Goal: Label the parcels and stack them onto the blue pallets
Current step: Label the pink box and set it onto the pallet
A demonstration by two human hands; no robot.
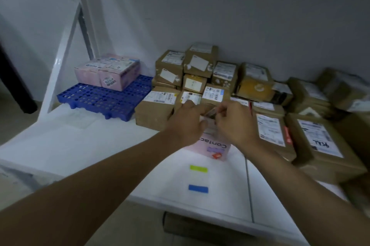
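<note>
White bench (84,145) against a grey wall, dim light; your stock reads as follows. Blue pallet (104,98), far left: carries two pink boxes (112,71) at its back, front half bare. Brown parcels (200,77), centre to right: piled against the wall, most already showing white shipping labels. Pink box (215,148), just in front of you: this is the one in hand. Your left hand (187,123) curls over its far end, steadying it; your right hand (234,120) pinches a small label (212,113) at the fingertips, just above the box top. Green strip (198,168) and blue strip (198,188) lie on the bench nearer you, untouched. Step in hand, by my reading: labelling, not yet stacking. Next you need to press the label flat, then carry the box left onto the pallet beside its two fellows.
</note>
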